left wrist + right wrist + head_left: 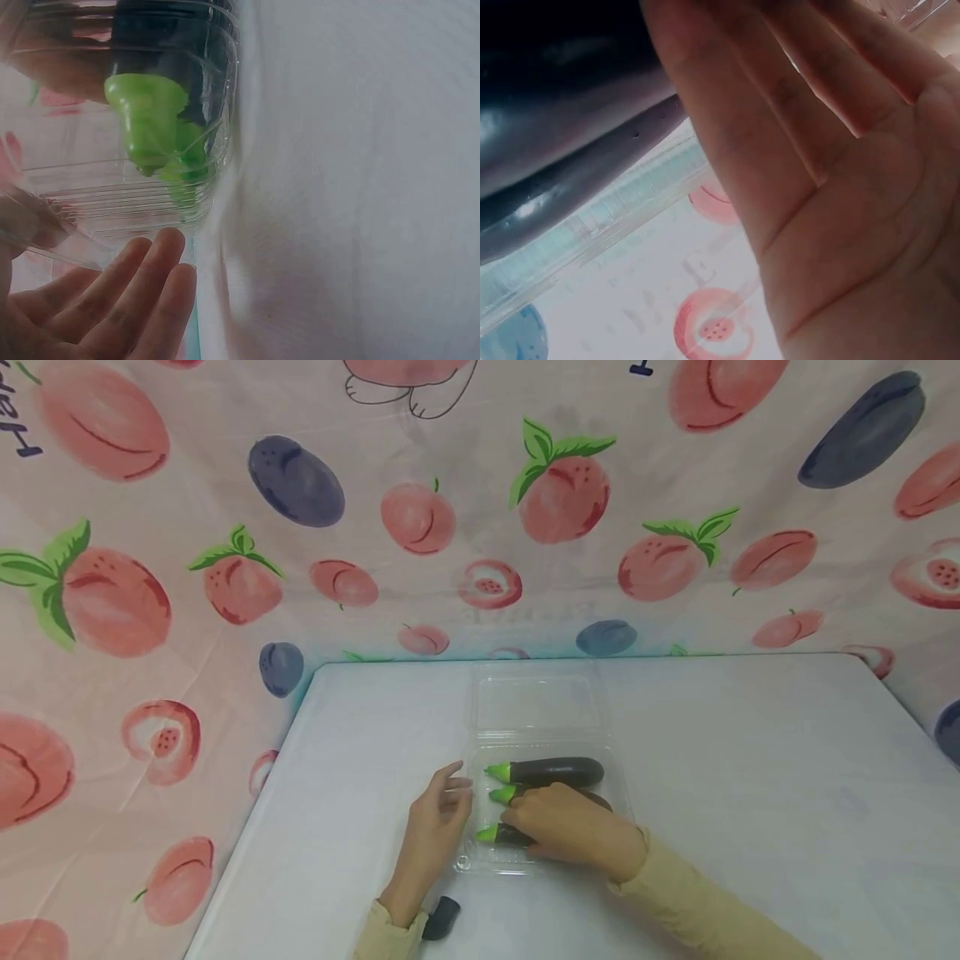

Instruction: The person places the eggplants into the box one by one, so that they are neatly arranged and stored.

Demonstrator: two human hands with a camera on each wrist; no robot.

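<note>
Three dark eggplants with bright green stem ends lie side by side in a clear plastic clamshell box (pixel 547 866). The back eggplant (pixel 558 772) shows whole; my right hand (pixel 573 827) covers much of the middle eggplant (pixel 504 794) and the front eggplant (pixel 487 834). In the right wrist view the fingers (pixel 727 142) reach out long beside a dark glossy eggplant (pixel 562 142), and the palm shows bare. Along the box's left edge, my left hand (pixel 438 814) has its fingers loosely extended. The left fingertips (pixel 169 241) are right by the ribbed clear wall in the left wrist view.
The box's clear lid (pixel 536 702) lies folded back toward the rear of the white table (pixel 750 777). A small black object (pixel 441 918) is beside the left sleeve. A fruit-print cloth (pixel 420 460) hangs behind the table and along its left side.
</note>
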